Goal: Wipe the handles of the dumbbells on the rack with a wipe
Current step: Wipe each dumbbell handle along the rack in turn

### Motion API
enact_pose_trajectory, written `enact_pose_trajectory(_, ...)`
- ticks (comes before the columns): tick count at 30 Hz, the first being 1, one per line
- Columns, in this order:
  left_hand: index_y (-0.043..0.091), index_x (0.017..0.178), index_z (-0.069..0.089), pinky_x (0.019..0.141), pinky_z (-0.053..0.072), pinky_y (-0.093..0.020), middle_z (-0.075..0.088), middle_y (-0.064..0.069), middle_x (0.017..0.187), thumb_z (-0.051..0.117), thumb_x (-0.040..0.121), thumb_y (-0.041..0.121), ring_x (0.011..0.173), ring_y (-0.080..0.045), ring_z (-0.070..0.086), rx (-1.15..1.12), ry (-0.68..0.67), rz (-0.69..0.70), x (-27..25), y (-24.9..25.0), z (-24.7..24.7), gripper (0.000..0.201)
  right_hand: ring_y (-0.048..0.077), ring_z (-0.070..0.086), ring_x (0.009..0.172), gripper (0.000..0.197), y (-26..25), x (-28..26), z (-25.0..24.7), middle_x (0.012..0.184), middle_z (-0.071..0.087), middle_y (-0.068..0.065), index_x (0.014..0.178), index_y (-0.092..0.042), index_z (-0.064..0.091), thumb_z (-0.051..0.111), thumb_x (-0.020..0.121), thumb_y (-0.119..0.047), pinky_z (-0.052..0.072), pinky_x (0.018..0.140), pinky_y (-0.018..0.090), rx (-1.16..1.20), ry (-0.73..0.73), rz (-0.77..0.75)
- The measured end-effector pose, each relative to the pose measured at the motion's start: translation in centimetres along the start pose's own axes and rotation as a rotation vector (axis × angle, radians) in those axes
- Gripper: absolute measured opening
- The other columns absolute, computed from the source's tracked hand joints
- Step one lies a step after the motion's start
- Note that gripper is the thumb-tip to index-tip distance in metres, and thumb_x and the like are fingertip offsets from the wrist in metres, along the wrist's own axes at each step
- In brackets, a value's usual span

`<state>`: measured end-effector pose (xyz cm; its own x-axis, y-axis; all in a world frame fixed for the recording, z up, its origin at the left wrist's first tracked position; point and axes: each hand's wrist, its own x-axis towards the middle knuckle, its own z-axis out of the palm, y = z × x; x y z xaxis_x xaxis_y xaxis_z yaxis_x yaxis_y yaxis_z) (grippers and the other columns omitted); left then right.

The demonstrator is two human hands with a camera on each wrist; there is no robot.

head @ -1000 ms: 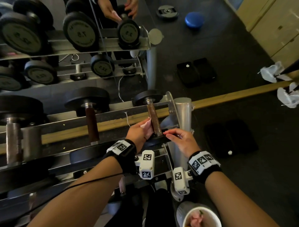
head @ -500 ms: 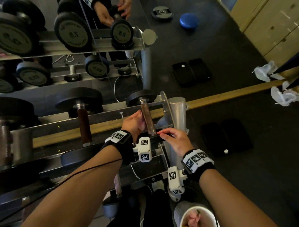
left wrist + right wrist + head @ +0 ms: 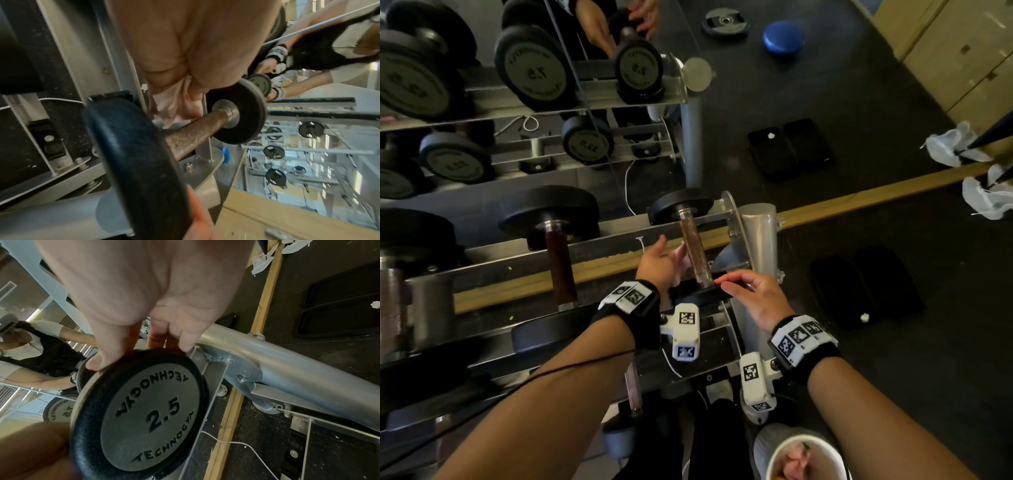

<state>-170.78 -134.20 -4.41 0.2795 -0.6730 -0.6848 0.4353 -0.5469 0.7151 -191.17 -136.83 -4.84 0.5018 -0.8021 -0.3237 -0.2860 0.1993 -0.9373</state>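
Head view, from the left: larger dumbbells [image 3: 558, 240] lie across the rails of the rack [image 3: 493, 253], heads outboard, so each handle spans the open gap and can be reached from above. Their handles look dark and untouched by either hand.

Next comes the left hand [image 3: 659, 263], just left of the rusty handle [image 3: 697, 253] of the small dumbbell at the rack's right end. It grasps a pale pink wipe [image 3: 174, 104], bunched between thumb and fingers; in the left wrist view the wipe hangs beside the handle, close to it, though whether it touches the metal I cannot tell. Held bunched like that, the wipe probably gives a thick pad to wrap round the bar.

Further right, the right hand [image 3: 751, 294] grips the rim of the near weight plate [image 3: 144, 412], marked 2.5, thumb on one side and fingertips [image 3: 185, 344] on the other. That hold likely keeps the light dumbbell from rolling or sliding on the rails while the handle is rubbed, or lets the bar be turned to expose its underside.

Rightmost, crumpled white wipes [image 3: 948, 144] lie on the floor.
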Motion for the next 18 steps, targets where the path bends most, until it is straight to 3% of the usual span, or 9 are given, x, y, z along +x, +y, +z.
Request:
enact_pose_trajectory(1, 0.016, 0.132, 0.057, 0.067, 0.045, -0.023, 0.068, -0.011, 0.114, 0.040, 0.105, 0.038, 0.101, -0.015, 0.063, 0.149, 0.028, 0.040, 0.0, 0.3, 0.6, 0.038, 0.007, 0.067, 0.099, 0.023, 0.0, 0.0, 0.0, 0.097, 0.074, -0.013, 0.086, -0.044, 0.076, 0.072, 0.087, -0.022, 0.049, 0.098, 0.034, 0.004, 0.002, 0.000)
enact_pose_trajectory(3, 0.026, 0.128, 0.057, 0.063, 0.057, -0.028, 0.067, -0.012, 0.101, 0.042, 0.105, 0.030, 0.087, -0.019, 0.072, 0.123, 0.033, 0.045, 0.2, 0.4, 1.4, 0.028, 0.010, 0.067, 0.100, 0.023, 0.0, 0.0, 0.1, 0.097, 0.074, -0.011, 0.086, -0.043, 0.076, 0.072, 0.087, -0.020, 0.050, 0.098, 0.036, 0.019, 0.004, 0.001)
enact_pose_trajectory(4, 0.034, 0.135, 0.048, 0.069, 0.060, -0.036, 0.068, -0.016, 0.101, 0.044, 0.105, 0.021, 0.083, -0.028, 0.073, 0.038, 0.026, 0.017, 0.3, 0.3, 1.6, 0.033, 0.011, 0.067, 0.100, 0.024, 0.0, 0.0, 0.2, 0.097, 0.074, -0.010, 0.086, -0.043, 0.076, 0.072, 0.087, -0.019, 0.050, 0.098, 0.037, 0.027, 0.004, 0.001)
enact_pose_trajectory(6, 0.031, 0.150, 0.032, 0.092, 0.054, -0.054, 0.068, -0.024, 0.111, 0.046, 0.102, 0.010, 0.100, -0.042, 0.069, 0.074, 0.007, 0.031, 0.4, -0.4, 1.5, 0.054, 0.011, 0.067, 0.100, 0.025, 0.1, 0.0, 0.2, 0.097, 0.074, -0.010, 0.085, -0.042, 0.077, 0.071, 0.087, -0.018, 0.050, 0.097, 0.036, 0.044, 0.002, 0.002)
enact_pose_trajectory(8, 0.024, 0.150, 0.034, 0.101, 0.049, -0.053, 0.066, -0.020, 0.120, 0.047, 0.101, 0.005, 0.109, -0.035, 0.066, 0.084, -0.018, 0.045, 0.1, -0.7, 1.1, 0.055, 0.007, 0.067, 0.098, 0.025, 0.1, 0.0, 0.1, 0.096, 0.073, -0.013, 0.085, -0.043, 0.076, 0.071, 0.087, -0.019, 0.049, 0.094, 0.031, 0.044, -0.006, 0.007)
enact_pose_trajectory(10, 0.018, 0.147, 0.041, 0.102, 0.050, -0.046, 0.067, -0.013, 0.121, 0.050, 0.101, 0.008, 0.109, -0.026, 0.066, 0.136, -0.018, 0.048, -0.2, -1.3, 0.3, 0.048, 0.004, 0.066, 0.096, 0.023, 0.1, 0.0, 0.0, 0.096, 0.073, -0.015, 0.085, -0.042, 0.076, 0.071, 0.087, -0.020, 0.049, 0.093, 0.029, 0.040, -0.011, 0.016)
enact_pose_trajectory(13, 0.013, 0.142, 0.046, 0.098, 0.053, -0.044, 0.069, -0.013, 0.117, 0.055, 0.099, 0.012, 0.106, -0.026, 0.068, 0.076, -0.002, 0.005, -0.6, -2.2, -0.3, 0.044, 0.003, 0.066, 0.096, 0.024, 0.1, -0.1, 0.0, 0.096, 0.072, -0.016, 0.085, -0.042, 0.076, 0.070, 0.088, -0.019, 0.049, 0.094, 0.030, 0.035, -0.009, 0.011)
enact_pose_trajectory(18, 0.014, 0.140, 0.050, 0.070, 0.055, -0.030, 0.069, -0.011, 0.114, 0.053, 0.100, 0.012, 0.096, -0.022, 0.069, 0.020, 0.069, 0.014, 1.0, -1.5, -0.1, 0.040, 0.008, 0.066, 0.100, 0.020, 0.2, 0.0, -0.1, 0.098, 0.073, -0.012, 0.087, -0.041, 0.076, 0.071, 0.087, -0.021, 0.050, 0.099, 0.037, 0.032, -0.017, 0.028)
